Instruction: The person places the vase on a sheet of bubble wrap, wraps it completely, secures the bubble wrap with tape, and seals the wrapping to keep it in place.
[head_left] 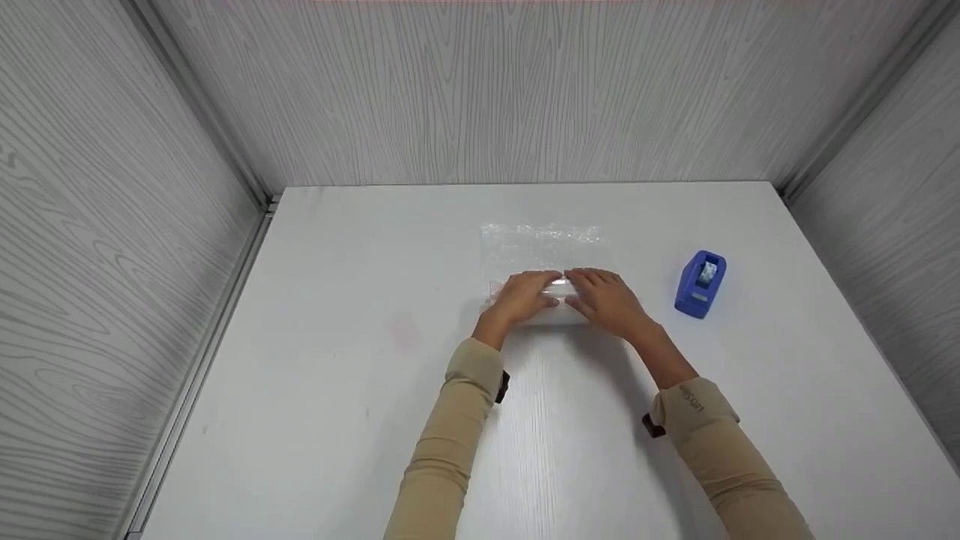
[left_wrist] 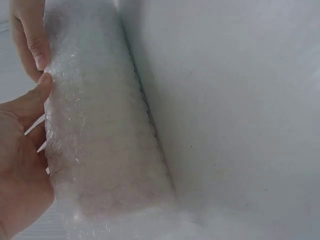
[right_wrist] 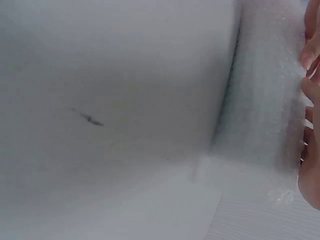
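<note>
A bundle in clear bubble wrap [head_left: 556,316] lies at the middle of the table; what is inside cannot be made out. My left hand [head_left: 523,298] grips its left part, fingers over the far side and thumb on the near side. On the right part, my right hand [head_left: 609,304] holds it the same way, with the thumbs close together. Beyond the fingers, a flat length of bubble wrap [head_left: 541,246] stretches away from me. The left wrist view shows the bundle's bubbled face [left_wrist: 100,125] close up, and the right wrist view shows its other end [right_wrist: 260,100].
To the right of the hands, a blue tape dispenser [head_left: 699,286] with a roll in it stands on the white table [head_left: 360,300]. Grey wood-grain panels [head_left: 480,90] enclose the table at the back and both sides.
</note>
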